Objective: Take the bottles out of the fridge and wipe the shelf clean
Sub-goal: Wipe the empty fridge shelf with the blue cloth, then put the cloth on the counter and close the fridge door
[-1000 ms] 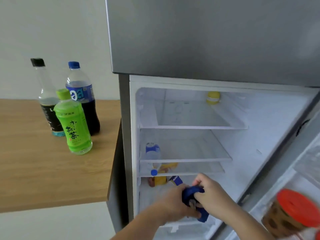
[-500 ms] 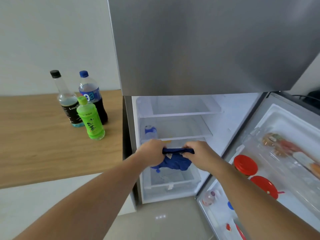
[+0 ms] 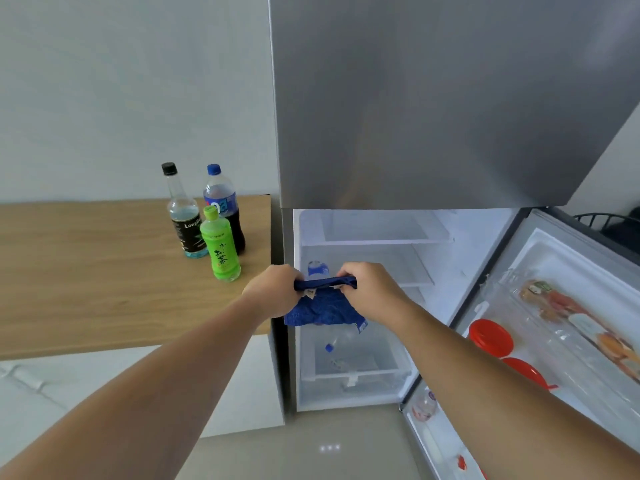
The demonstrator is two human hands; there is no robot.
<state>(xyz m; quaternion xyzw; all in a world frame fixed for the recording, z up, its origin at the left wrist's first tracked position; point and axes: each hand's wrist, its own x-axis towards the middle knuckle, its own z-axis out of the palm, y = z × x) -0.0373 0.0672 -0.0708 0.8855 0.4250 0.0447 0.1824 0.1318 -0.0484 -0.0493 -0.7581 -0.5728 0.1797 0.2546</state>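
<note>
A blue cloth (image 3: 323,308) hangs stretched between my two hands in front of the open fridge (image 3: 367,306). My left hand (image 3: 273,289) grips its left top corner and my right hand (image 3: 372,292) grips the right one. Behind the cloth a clear bottle with a blue label (image 3: 317,269) stands on a glass shelf (image 3: 412,271). Lower down a bottle with a blue cap (image 3: 334,344) lies in the bottom drawer. Three bottles stand on the wooden counter (image 3: 104,271): a green tea bottle (image 3: 220,249), a dark soda bottle (image 3: 223,206) and a black-capped bottle (image 3: 181,216).
The fridge door (image 3: 554,323) stands open at the right, with red-lidded jars (image 3: 490,337) and packaged food (image 3: 571,313) in its racks. The closed grey freezer door (image 3: 433,98) fills the top. Pale floor (image 3: 277,445) lies below.
The view has pulled back and up from the fridge. My hands have gone from bunching the cloth low at the drawer to holding it spread out higher, in front of the shelves.
</note>
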